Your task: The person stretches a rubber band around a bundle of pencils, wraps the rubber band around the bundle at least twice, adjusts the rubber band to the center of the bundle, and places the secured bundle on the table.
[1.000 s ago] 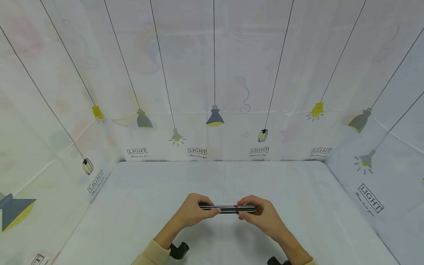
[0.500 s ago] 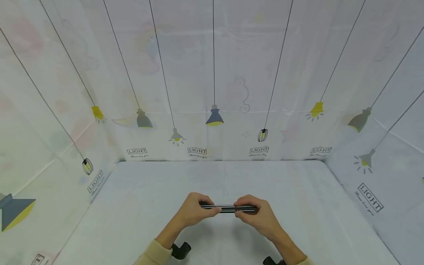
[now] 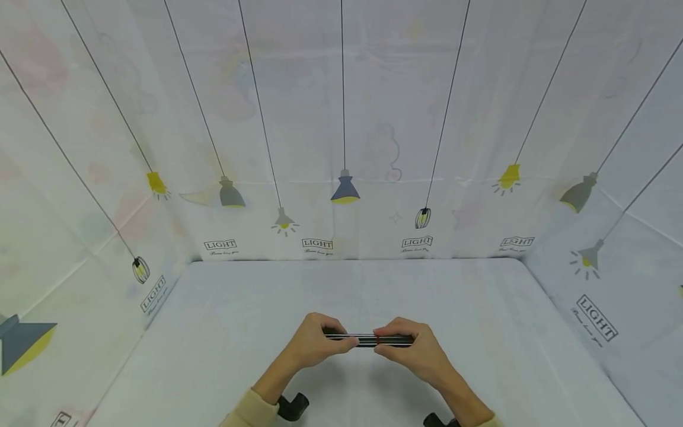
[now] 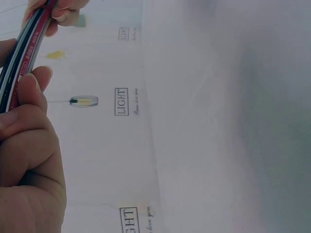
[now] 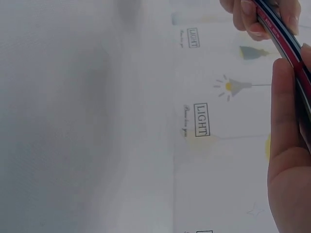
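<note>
Both hands meet over the near middle of the table (image 3: pixel 352 284), holding a bundle of pencils (image 3: pixel 369 340) level and crosswise, parallel to the near edge and lifted a little clear of the surface. The left hand (image 3: pixel 312 343) grips the bundle's left end, fingers curled over the top and thumb pressed along the near side; the left wrist view shows that thumb and the curled fingers (image 4: pixel 29 92) wrapped tight round the striped red, black and white shafts. The right hand (image 3: pixel 411 350) pinches the right half in the same way, fingertips curled over and thumb under, and a thin red band (image 3: pixel 377 339) circles the bundle just at its fingertips. In the right wrist view the index finger (image 5: pixel 284 107) lies straight along the shafts while the other hand's fingers close on the far end. The table's cloth lies open on all sides of the hands: wide bare room to the left edge, the right edge and the far edge, where the printed curtain walls (image 3: pixel 341 118) rise from the table's border. The far corners are rounded and well apart from the bundle.
</note>
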`<state>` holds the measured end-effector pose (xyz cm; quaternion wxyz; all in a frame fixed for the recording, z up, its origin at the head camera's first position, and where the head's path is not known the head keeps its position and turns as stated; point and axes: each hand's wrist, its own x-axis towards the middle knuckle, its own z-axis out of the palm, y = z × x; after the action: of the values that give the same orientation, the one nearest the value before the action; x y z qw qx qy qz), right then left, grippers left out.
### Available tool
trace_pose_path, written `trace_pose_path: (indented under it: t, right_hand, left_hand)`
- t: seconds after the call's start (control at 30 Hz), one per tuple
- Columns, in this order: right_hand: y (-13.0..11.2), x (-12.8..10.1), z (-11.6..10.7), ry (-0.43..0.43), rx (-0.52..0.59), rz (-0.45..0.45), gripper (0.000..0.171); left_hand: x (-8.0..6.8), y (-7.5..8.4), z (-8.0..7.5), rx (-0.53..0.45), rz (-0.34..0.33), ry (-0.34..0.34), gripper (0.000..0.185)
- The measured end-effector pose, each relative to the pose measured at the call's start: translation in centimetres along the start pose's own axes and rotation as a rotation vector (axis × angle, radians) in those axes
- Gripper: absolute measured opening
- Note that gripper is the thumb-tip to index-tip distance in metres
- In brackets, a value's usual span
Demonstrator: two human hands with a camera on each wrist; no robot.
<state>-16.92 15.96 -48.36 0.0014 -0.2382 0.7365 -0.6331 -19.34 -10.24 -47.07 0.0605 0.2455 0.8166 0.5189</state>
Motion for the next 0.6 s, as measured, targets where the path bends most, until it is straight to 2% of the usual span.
trace_pose_path:
  t: [0.23,0.6]
  right_hand:
    - [-0.99,-0.1,-0.62,-0.013,-0.019,0.037,0.027]
    - [-0.58,-0.23,-0.51,-0.014,0.004,-0.023,0.022]
  left_hand:
    - [0.03,0.5,-0.33,-0.002,0.001,-0.027,0.022]
    - [-0.12,0.59,-0.38,-0.006,0.001,-0.023,0.02]
